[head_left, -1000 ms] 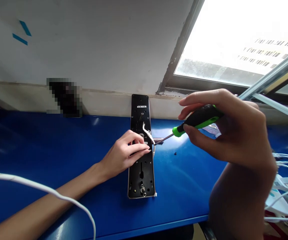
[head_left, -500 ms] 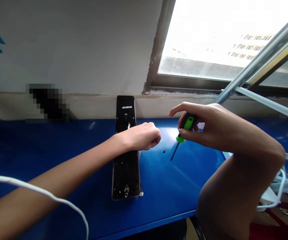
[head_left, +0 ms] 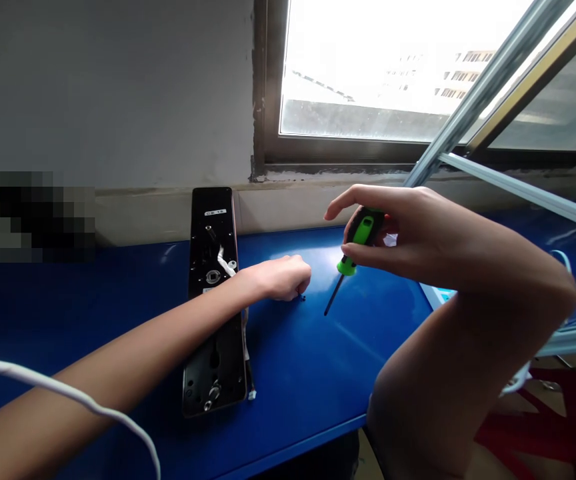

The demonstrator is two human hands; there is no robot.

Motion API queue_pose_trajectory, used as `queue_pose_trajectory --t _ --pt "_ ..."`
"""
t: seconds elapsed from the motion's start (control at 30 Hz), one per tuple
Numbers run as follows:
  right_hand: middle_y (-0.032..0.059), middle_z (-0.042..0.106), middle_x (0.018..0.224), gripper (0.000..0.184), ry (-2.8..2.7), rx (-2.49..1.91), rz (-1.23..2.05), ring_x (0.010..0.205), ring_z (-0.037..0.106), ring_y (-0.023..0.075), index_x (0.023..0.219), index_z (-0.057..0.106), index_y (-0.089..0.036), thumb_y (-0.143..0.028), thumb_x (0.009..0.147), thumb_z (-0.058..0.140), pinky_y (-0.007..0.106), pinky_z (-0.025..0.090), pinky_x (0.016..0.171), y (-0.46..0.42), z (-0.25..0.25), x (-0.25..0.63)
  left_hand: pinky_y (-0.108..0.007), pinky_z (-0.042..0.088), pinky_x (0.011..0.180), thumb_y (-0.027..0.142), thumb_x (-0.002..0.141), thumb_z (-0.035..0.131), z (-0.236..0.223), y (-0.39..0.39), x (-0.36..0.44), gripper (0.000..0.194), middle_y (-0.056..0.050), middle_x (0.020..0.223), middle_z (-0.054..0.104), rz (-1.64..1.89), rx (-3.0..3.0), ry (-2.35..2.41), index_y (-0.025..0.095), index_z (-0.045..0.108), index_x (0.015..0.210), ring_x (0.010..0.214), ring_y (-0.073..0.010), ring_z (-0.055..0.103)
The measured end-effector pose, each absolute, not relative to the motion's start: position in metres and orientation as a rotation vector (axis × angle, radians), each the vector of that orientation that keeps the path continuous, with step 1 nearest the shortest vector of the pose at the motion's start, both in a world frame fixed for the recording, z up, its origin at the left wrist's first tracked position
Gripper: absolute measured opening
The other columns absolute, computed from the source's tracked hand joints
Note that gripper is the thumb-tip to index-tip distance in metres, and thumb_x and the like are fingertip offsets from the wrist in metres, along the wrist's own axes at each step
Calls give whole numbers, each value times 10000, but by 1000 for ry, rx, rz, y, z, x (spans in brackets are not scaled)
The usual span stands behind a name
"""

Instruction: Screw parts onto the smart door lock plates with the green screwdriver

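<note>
My right hand (head_left: 383, 223) holds a screwdriver (head_left: 363, 230) with a green and black handle, its dark shaft slanting down to the left, the tip above the table. My left hand (head_left: 288, 277) is down by the table, fingers curled together at small dark pieces (head_left: 303, 298) that look like screws. Whether a piece is between the fingertips is hidden. Beneath my left forearm lies a long black panel (head_left: 198, 363) with metal posts, holes and a white label. A white-wrapped cable (head_left: 225, 263) lies on it, and a thin cable with a white connector (head_left: 252, 395) hangs along its right side.
The blue table (head_left: 313, 373) meets a wall with a window (head_left: 358, 113). Metal frame bars (head_left: 523, 183) cross at the right. A white cable (head_left: 83, 400) passes in front of my left forearm. Red cloth (head_left: 568, 413) shows at lower right.
My view has turned right, so panel and window sit further left. My left hand has moved right off the panel, onto the small dark pieces. The screwdriver stays in my right hand.
</note>
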State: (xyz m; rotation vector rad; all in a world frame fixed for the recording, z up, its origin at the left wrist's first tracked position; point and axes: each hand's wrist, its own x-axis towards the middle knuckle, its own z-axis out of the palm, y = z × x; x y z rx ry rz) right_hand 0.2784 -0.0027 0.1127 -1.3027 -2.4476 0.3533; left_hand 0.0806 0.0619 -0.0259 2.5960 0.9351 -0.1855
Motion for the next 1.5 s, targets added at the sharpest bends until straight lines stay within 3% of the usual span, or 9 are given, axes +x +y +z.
queue_pose_trajectory --t 0.33,0.43,0.6,0.7,0.83,0.97,1.17,1.4,1.5 --pt "-2 747 889 337 -2502 -1341 348 679 656 159 1192 662 -280 -314 859 697 298 475 517 -4 115 272 -274 428 593 79 837 616 -18 49 73 247 -51 885 733 -75 2611 990 221 784 952 737 -196 665" --pt "6 751 891 338 -2530 -1287 318 697 664 161 1204 666 -256 -310 872 692 308 485 551 -4 115 264 -296 482 670 114 904 628 -6 36 58 205 -53 916 753 41 2686 998 216 791 977 794 -211 704" --pt "27 774 1033 373 -2568 -1095 326 809 724 186 1285 642 -266 -327 920 679 325 573 662 -7 116 250 -350 580 880 161 1004 607 1 5 9 189 -79 1164 757 539 2684 913 189 781 1073 1019 -221 719" --pt "29 763 1081 379 -2532 -972 359 858 743 200 1296 639 -273 -324 925 693 341 615 715 -12 116 237 -402 568 1021 177 1020 599 -7 -14 -25 203 -95 1237 728 916 2693 900 192 763 1138 1210 -249 637" --pt "26 754 1065 384 -2473 -908 420 911 755 215 1295 625 -290 -262 920 703 373 656 814 -20 116 213 -482 531 1111 113 975 624 -25 -33 -61 266 -84 1295 693 1128 2669 989 229 737 1187 1294 -272 576" --pt "29 754 1099 345 -2437 -929 439 930 756 232 1262 626 -313 -288 925 695 421 666 849 -27 115 191 -559 489 1159 111 931 654 -43 -48 -82 337 -79 1361 648 1185 2620 1116 263 716 1225 1379 -316 511" --pt "19 766 1008 350 -2331 -921 319 828 736 202 1273 618 -297 -344 938 709 389 643 747 -37 105 166 -613 428 1201 134 925 645 -60 -64 -94 391 -95 1452 574 1124 2573 1144 267 675 1291 1471 -352 410" --pt "75 710 1241 307 -2137 -926 149 933 756 258 1187 612 -300 -378 918 737 414 637 720 -54 91 151 -642 375 1239 173 944 645 -72 -76 -95 377 -89 1534 499 1115 2469 1157 286 675 1303 1523 -365 345" --pt "76 679 1300 421 -2119 -990 150 965 757 284 1264 569 -348 -404 893 762 457 660 749 -59 84 150 -624 379 1248 198 972 636 -77 -79 -95 346 -94 1544 496 1085 2416 1132 273 676 1307 1522 -352 358"
